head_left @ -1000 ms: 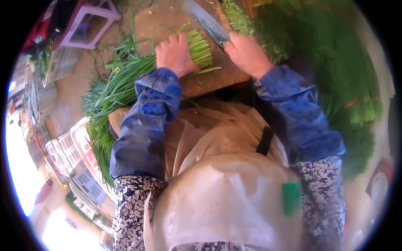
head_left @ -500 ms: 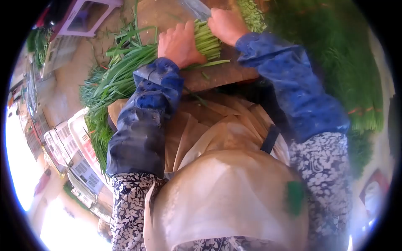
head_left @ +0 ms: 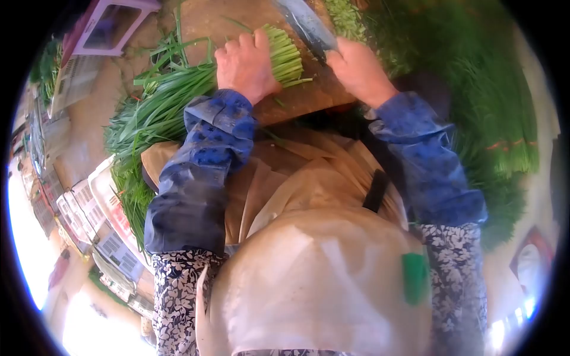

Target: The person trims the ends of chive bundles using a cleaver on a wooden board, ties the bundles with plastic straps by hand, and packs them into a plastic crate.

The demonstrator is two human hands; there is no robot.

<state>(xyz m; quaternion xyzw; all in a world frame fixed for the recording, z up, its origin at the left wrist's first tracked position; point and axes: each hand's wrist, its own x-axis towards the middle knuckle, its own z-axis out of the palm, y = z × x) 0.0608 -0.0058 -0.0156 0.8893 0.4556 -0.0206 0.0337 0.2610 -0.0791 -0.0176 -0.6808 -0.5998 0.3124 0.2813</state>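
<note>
step: we see stalks steadied, blade just beside their ends; contact with board unclear
bunch (head_left: 172,104): lies across board (head_left: 312,102); leaves spill past its left edge
left hand (head_left: 244,66): fingers curled over the stalks
right hand (head_left: 363,70): fingers closed round knife (head_left: 303,22); near board's right edge
bits (head_left: 345,19): chopped green, beside board's right edge

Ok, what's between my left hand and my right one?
In the head view, the green stalks' ends, then a narrow stretch of wooden board and the back end of the knife.
</note>
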